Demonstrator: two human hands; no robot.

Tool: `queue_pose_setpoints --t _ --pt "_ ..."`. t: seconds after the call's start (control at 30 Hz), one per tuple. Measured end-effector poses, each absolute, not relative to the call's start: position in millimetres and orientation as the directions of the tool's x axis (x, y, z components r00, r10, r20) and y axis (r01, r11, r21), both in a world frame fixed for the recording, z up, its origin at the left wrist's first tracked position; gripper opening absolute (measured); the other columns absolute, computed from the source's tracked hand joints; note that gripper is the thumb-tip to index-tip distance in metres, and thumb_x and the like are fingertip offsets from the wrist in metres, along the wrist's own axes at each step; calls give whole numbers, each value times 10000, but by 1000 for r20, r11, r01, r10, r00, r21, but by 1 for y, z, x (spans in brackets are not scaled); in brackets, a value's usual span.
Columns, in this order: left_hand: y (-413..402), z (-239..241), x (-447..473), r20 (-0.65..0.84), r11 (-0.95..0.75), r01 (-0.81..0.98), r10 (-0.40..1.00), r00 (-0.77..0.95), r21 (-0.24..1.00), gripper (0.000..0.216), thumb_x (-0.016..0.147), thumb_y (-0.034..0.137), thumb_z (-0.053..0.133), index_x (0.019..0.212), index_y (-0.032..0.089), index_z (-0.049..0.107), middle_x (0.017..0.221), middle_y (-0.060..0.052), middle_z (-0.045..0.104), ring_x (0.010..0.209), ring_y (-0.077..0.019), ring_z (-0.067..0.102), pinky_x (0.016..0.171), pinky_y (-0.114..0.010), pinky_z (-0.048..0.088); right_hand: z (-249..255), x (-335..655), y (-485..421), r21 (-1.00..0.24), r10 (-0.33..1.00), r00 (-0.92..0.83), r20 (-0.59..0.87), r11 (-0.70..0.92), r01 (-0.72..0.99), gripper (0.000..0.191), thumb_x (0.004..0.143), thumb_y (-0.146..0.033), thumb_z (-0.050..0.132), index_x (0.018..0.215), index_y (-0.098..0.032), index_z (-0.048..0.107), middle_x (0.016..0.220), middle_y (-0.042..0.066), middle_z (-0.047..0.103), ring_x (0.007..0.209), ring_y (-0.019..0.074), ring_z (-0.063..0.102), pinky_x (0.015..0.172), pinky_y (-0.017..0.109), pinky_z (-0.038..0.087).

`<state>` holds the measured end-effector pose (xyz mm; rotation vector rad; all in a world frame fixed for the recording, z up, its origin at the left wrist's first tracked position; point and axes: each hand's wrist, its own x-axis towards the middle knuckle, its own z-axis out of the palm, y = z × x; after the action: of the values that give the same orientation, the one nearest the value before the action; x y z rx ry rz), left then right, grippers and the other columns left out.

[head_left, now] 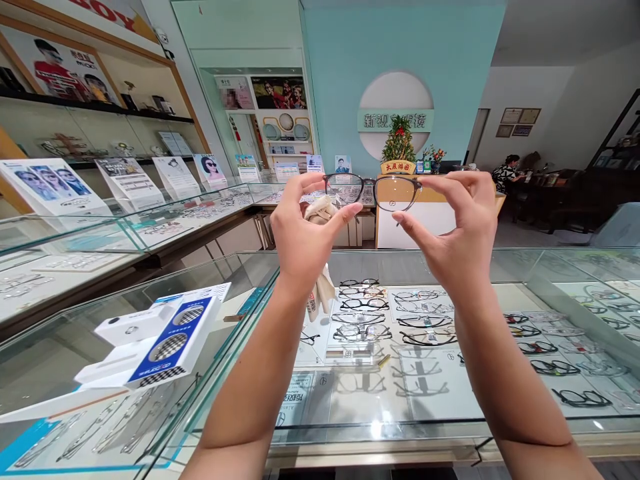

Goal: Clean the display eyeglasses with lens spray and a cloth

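I hold a pair of dark-rimmed glasses [373,190] up at eye level, lenses facing away. My left hand [303,230] pinches the left end of the frame and also grips a beige cloth [320,267] that hangs down past the wrist. My right hand [457,223] pinches the right end of the frame between thumb and fingers. Both hands hover above a glass display counter [400,427].
Several glasses frames [390,320] lie in rows inside the counter. White and blue boxes [160,340] sit on the glass counter at left. More showcases run along the left wall. A person sits at a dark desk [513,175] far right. A reception stand [400,220] stands behind.
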<state>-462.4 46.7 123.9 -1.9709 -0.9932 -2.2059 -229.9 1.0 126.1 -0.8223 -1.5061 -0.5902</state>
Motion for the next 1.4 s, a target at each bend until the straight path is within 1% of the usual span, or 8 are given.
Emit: queue_pose_setpoints --t 0.17,0.33,0.43,0.57,0.8,0.97,1.17,1.4 --pt "43 123 -459 939 -803 490 260 -224 339 633 788 597 997 1267 301 707 1328 -77 767 1239 -291 750 931 -404 657 126 -230 0 -150 174 56 983 592 792 469 898 -442 910 1332 -335 770 1278 89 563 1276 329 600 1173 616 511" --pt "37 123 -457 947 -789 527 221 -233 314 606 802 574 997 1264 313 704 1312 -63 761 1266 -296 733 995 -434 644 127 -232 -4 -208 233 84 969 583 785 496 885 -446 928 1345 -334 778 1296 90 499 1299 324 553 1207 620 485" --pt "32 124 -457 934 -786 506 268 -237 355 607 799 585 996 1272 349 697 1352 -64 749 1315 -316 710 1012 -462 649 127 -232 -5 -239 266 94 959 588 773 503 888 -469 922 1351 -339 776 1287 95 475 1298 334 532 1204 634 490" --pt "26 124 -456 906 -790 445 353 -232 422 618 806 602 983 1295 371 684 1421 -83 714 1414 -351 648 959 -477 671 125 -231 -3 -270 295 98 950 628 730 485 915 -504 888 1361 -359 762 1290 102 473 1313 347 522 1155 641 541" --pt "21 125 -454 907 -795 438 344 -243 419 632 789 573 1004 1284 350 680 1426 -89 686 1417 -368 638 969 -482 675 120 -227 3 -309 358 84 930 638 705 510 918 -506 894 1381 -353 743 1292 111 532 1228 313 578 1088 593 601" --pt "21 123 -457 897 -812 382 390 -206 441 700 798 576 996 1368 369 647 1498 -89 636 1506 -398 564 964 -496 683 120 -226 2 -343 408 74 910 639 688 522 938 -571 855 1402 -372 726 1296 92 526 1211 300 608 1058 597 615" --pt "22 124 -456 928 -782 503 283 -241 369 633 813 544 994 1326 371 667 1387 -83 687 1369 -352 659 960 -471 682 120 -225 3 -308 382 47 923 659 686 516 952 -564 842 1410 -369 706 1272 83 546 1191 290 630 1058 581 622" --pt "36 124 -456 914 -808 428 343 -218 405 650 816 645 959 1303 341 654 1379 -88 697 1363 -333 672 942 -430 646 123 -231 -2 -247 287 64 956 665 705 471 958 -500 849 1389 -377 705 1258 83 524 1160 283 630 1069 589 632"
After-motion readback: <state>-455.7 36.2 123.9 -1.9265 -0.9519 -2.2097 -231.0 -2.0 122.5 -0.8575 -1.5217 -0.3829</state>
